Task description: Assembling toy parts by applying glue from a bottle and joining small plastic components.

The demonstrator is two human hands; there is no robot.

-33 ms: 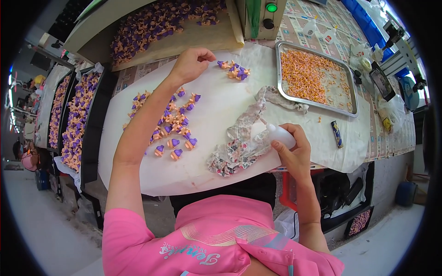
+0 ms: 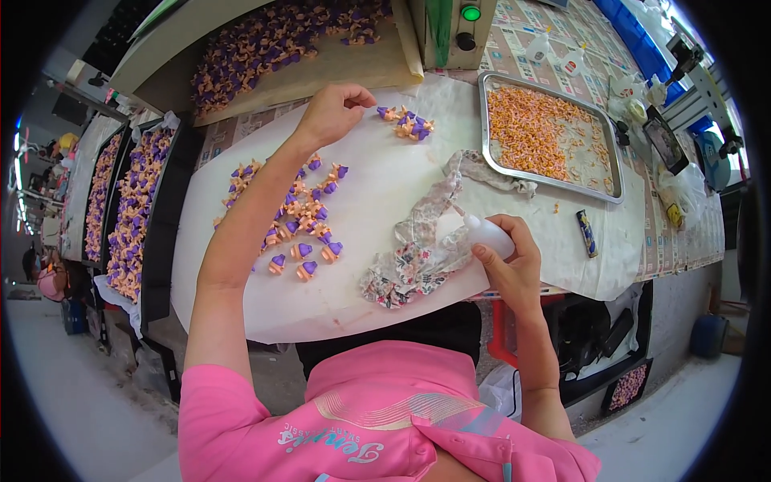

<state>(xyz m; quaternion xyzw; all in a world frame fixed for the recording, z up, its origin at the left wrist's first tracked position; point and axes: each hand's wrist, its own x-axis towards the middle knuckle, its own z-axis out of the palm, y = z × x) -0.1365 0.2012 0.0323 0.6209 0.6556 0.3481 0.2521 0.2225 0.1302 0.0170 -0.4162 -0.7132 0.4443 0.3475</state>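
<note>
My left hand (image 2: pixel 333 114) is over the far middle of the white paper sheet (image 2: pixel 353 309). Its fingers are curled together, and what they may hold is hidden. Just right of its fingertips lies a small cluster of purple and peach plastic figure parts (image 2: pixel 414 126). More of these figure parts (image 2: pixel 305 271) are spread under and beside my left forearm. My right hand (image 2: pixel 514 261) is wrapped round a white squeeze bottle (image 2: pixel 488 236), tilted with its nozzle toward the upper left. Beneath the nozzle lies a crumpled floral cloth (image 2: pixel 414 269).
A metal tray (image 2: pixel 554 183) of small orange and pink pieces sits at the right. Behind is a box-shaped machine (image 2: pixel 450 60) with figure parts inside. Black trays (image 2: pixel 173 173) of figure parts stand at left. A small dark packet (image 2: pixel 587 233) lies at right.
</note>
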